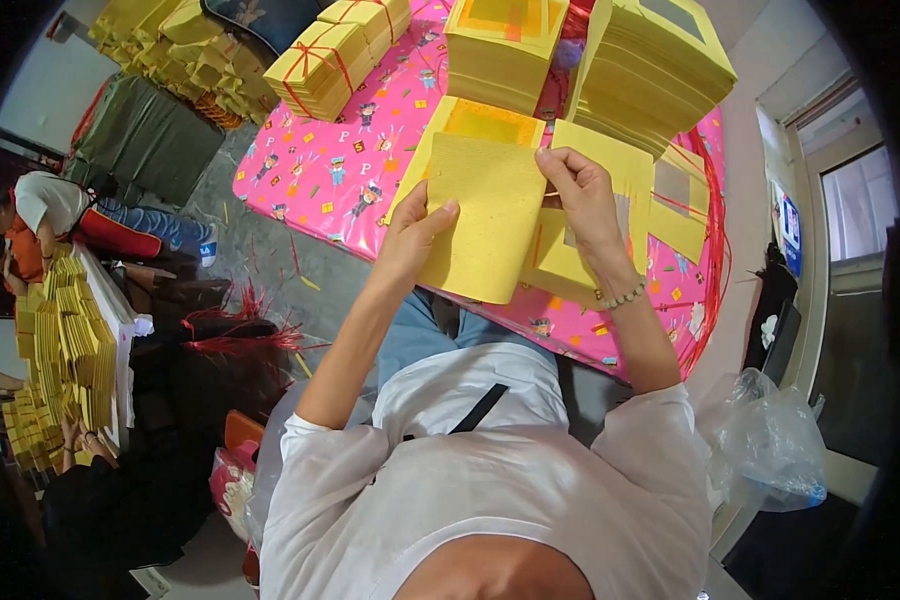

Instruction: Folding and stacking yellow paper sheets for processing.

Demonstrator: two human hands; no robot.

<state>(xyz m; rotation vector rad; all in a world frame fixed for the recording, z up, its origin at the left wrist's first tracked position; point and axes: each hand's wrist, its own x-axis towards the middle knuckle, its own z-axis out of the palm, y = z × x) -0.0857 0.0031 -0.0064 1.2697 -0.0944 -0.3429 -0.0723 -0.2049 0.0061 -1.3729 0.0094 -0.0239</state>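
A yellow paper sheet (490, 215) is held up in front of me over the near edge of the table, its lower edge curving. My left hand (412, 232) pinches its left side, thumb on the face toward me. At the upper right corner, my right hand (582, 195) grips the paper between thumb and fingers; a beaded bracelet is on that wrist. Behind the sheet lies a stack of yellow paper with an orange-gold panel (490, 122). Beside my right hand are yellow papers with a grey-silver panel (625, 215), partly covered by the hand.
Tall yellow paper stacks (650, 75) stand at the back of the pink patterned table cover (320, 185). Bundles tied with red string (325, 62) lie back left. Red strands (715, 230) hang off the right edge. People work at another table (110, 320) at left. A clear plastic bag (770, 440) is at right.
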